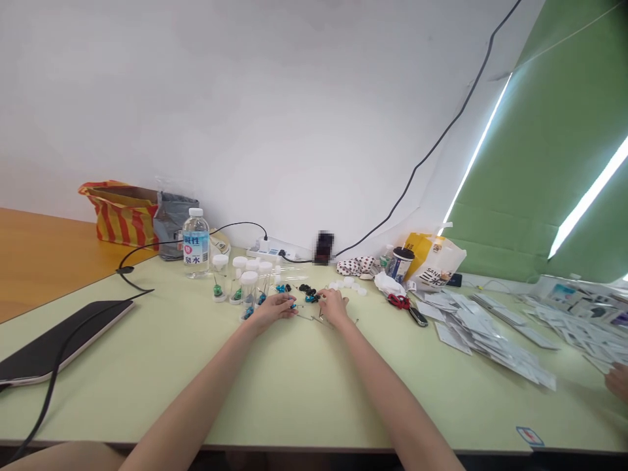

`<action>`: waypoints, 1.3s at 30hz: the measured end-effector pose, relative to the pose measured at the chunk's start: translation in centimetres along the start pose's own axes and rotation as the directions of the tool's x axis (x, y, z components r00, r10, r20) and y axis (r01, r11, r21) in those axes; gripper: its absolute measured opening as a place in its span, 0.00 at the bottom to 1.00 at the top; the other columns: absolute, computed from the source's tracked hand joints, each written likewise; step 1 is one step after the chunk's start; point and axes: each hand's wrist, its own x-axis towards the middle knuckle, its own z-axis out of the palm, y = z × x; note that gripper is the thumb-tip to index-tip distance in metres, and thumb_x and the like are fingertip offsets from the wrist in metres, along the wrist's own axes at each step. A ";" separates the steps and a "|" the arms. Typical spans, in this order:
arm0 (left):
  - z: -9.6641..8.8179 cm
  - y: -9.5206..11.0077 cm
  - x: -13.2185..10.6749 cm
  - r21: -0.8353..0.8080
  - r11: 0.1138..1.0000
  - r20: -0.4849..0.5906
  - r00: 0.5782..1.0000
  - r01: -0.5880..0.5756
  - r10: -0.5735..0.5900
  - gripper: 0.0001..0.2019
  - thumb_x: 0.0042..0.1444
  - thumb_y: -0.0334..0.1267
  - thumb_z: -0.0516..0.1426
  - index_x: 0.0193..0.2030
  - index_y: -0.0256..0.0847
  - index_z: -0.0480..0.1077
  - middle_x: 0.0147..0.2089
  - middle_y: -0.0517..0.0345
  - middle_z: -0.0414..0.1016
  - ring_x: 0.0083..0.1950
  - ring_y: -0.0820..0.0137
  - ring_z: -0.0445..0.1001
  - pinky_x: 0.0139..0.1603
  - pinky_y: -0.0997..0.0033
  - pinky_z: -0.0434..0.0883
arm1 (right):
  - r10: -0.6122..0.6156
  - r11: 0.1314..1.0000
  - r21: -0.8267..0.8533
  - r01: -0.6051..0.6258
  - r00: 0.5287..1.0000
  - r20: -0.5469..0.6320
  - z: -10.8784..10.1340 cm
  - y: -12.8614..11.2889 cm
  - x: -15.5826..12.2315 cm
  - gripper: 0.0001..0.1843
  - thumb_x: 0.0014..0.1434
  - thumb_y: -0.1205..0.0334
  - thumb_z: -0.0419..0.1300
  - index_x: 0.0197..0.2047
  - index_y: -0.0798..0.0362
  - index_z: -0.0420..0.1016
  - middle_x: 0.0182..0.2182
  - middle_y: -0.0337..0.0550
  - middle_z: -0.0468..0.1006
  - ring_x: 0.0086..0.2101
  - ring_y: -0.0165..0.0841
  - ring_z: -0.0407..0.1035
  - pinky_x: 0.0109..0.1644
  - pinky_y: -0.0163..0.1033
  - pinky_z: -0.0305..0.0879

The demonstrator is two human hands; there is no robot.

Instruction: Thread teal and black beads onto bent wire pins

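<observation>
The left hand [271,311] is curling its fingers at a small blue part [293,305], though the view is too small to tell whether it is gripping it. The right hand [334,307] is half-closed just beside black parts [308,290]. Thin metal pins [311,318] are lying just below the hands, their long axis running across the surface [294,379], nearer the right hand. Clear jars [249,291] are standing beyond the left hand.

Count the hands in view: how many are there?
3: the person's left hand and right hand, both at the small black and blue parts, plus a co-worker's hand at the right edge of the view, partly cut off.
</observation>
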 end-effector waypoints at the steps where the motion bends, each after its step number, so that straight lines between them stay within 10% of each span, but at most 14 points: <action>1: 0.0 0.0 0.0 0.000 1.000 -0.001 1.000 0.001 -0.001 0.16 0.40 0.41 0.64 0.34 0.33 0.69 0.29 0.53 0.72 0.34 0.67 0.75 0.42 0.65 0.70 | -0.013 1.000 -0.017 0.013 1.000 -0.001 0.1 -0.2 0.2 0.13 0.51 0.69 0.55 0.40 0.45 0.71 0.40 0.43 0.70 0.45 0.39 0.59 0.45 0.48 0.46; 13: -0.2 -0.1 0.0 0.006 1.000 0.029 0.999 0.019 -0.019 0.18 0.37 0.41 0.65 0.34 0.33 0.71 0.31 0.49 0.75 0.36 0.65 0.75 0.42 0.65 0.70 | -0.092 0.994 -0.061 0.093 0.996 0.018 0.3 -0.6 0.5 0.03 0.50 0.67 0.59 0.31 0.54 0.69 0.34 0.44 0.74 0.40 0.37 0.64 0.46 0.47 0.46; 22: 0.3 0.8 -0.4 0.009 0.999 0.010 0.999 0.043 -0.043 0.17 0.37 0.41 0.65 0.32 0.33 0.71 0.30 0.51 0.75 0.34 0.67 0.75 0.40 0.68 0.68 | -0.138 0.787 0.598 0.153 0.988 -0.070 -0.8 -2.0 -2.6 0.11 0.42 0.62 0.63 0.32 0.54 0.70 0.28 0.41 0.74 0.28 0.30 0.68 0.36 0.37 0.63; 39: 2.2 0.0 -0.2 0.041 0.999 -0.037 0.999 -0.026 0.028 0.16 0.33 0.43 0.66 0.28 0.36 0.70 0.28 0.53 0.77 0.34 0.65 0.75 0.42 0.66 0.66 | -0.163 0.586 0.807 0.072 0.986 0.030 -1.3 -1.4 -3.6 0.12 0.41 0.57 0.63 0.29 0.55 0.73 0.24 0.42 0.75 0.27 0.33 0.70 0.35 0.38 0.66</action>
